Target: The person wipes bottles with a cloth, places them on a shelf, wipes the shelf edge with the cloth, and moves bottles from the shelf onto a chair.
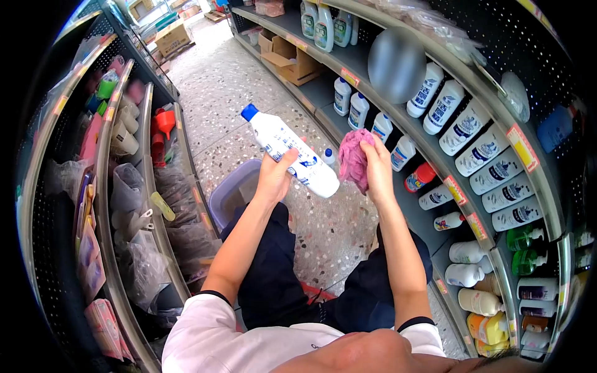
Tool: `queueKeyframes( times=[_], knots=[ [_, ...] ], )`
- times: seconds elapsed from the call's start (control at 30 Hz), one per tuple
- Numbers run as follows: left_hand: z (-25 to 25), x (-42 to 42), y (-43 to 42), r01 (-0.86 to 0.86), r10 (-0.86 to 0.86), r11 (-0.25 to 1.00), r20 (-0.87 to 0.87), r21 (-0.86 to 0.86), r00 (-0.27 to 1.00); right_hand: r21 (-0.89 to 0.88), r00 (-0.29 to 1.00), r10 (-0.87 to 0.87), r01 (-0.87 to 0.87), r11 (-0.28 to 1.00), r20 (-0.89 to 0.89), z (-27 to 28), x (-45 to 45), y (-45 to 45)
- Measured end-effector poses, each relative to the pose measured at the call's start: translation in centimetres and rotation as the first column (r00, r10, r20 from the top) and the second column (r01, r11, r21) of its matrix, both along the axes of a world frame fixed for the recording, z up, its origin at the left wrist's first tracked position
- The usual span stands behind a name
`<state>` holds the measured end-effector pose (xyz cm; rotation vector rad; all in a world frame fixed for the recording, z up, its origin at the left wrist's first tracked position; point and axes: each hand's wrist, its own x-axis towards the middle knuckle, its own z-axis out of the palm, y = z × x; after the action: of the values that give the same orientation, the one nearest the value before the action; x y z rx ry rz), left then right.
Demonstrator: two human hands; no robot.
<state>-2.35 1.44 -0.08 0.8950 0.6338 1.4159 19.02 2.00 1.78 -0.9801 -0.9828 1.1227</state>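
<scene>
My left hand is wrapped round a white plastic bottle with a blue cap and blue print. The bottle is tilted, its cap pointing to the upper left. In my right hand is a crumpled pink cloth, pinched between thumb and fingers just right of the bottle's base. Cloth and bottle look slightly apart. Beyond them a small blue-capped bottle shows in part between my hands. Below my left wrist, a purple plastic tub stands on the floor, partly hidden by my leg.
Along the right, a shelf unit holds rows of white bottles, with a red-capped one lower down. The left shelves carry bagged goods and a red funnel. Cardboard boxes stand at the aisle's far end.
</scene>
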Motion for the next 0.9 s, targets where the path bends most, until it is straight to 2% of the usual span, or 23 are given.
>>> queueKeyframes(
  times=[0.07,0.13,0.17,0.2,0.27,0.33,0.4,0.47,0.5,0.53,0.73,0.9],
  knots=[
    [-0.5,-0.3,0.3,-0.046,0.049,0.998,-0.112,0.034,0.992,0.037,0.957,0.056,-0.069,0.997,0.285,0.6,1.3,0.1],
    [-0.5,-0.4,0.4,-0.063,0.075,0.996,-0.226,0.06,0.971,0.101,0.825,0.035,-0.112,0.989,0.564,2.0,1.8,-0.7],
    [-0.4,-0.4,0.3,-0.071,0.094,0.994,-0.301,0.085,0.949,0.164,0.793,0.022,-0.153,0.974,0.609,2.1,1.9,-1.1],
    [0.1,-0.3,0.1,-0.079,0.115,0.991,-0.372,0.111,0.921,0.105,0.768,0.087,-0.196,0.975,0.634,2.8,1.8,-1.4],
    [0.5,0.3,-0.1,-0.072,0.108,0.992,-0.402,0.102,0.909,-0.02,0.711,0.217,-0.274,0.962,0.669,4.1,1.2,-2.1],
    [0.9,0.9,-0.3,-0.045,0.099,0.991,-0.461,0.126,0.882,-0.007,0.684,0.246,-0.333,0.943,0.686,2.9,0.4,-1.6],
    [1.1,1.5,-0.4,-0.075,0.128,0.988,-0.438,0.136,0.89,-0.056,0.568,0.278,-0.377,0.925,0.775,2.8,0.1,-1.6],
    [0.5,2.1,0.2,-0.129,0.198,0.973,-0.406,0.19,0.892,0.058,0.601,0.201,-0.382,0.922,0.773,2.1,-0.1,-1.3],
    [0.6,2.0,0.4,-0.121,0.187,0.979,-0.481,0.164,0.856,0.095,0.621,0.189,-0.395,0.914,0.761,2.0,0.0,-1.1],
    [0.6,2.2,0.7,-0.115,0.188,0.977,-0.464,0.18,0.866,0.134,0.641,0.178,-0.407,0.903,0.747,2.1,-0.1,-0.8],
    [2.3,3.8,2.3,-0.052,0.122,0.98,-0.371,0.192,0.921,0.187,0.68,0.043,-0.261,0.947,0.732,3.2,0.3,-0.4],
    [4.7,5.1,5.1,-0.006,0.08,0.978,-0.347,0.209,0.935,0.305,0.689,-0.16,-0.093,0.948,0.707,3.6,0.1,1.2]
  ],
)
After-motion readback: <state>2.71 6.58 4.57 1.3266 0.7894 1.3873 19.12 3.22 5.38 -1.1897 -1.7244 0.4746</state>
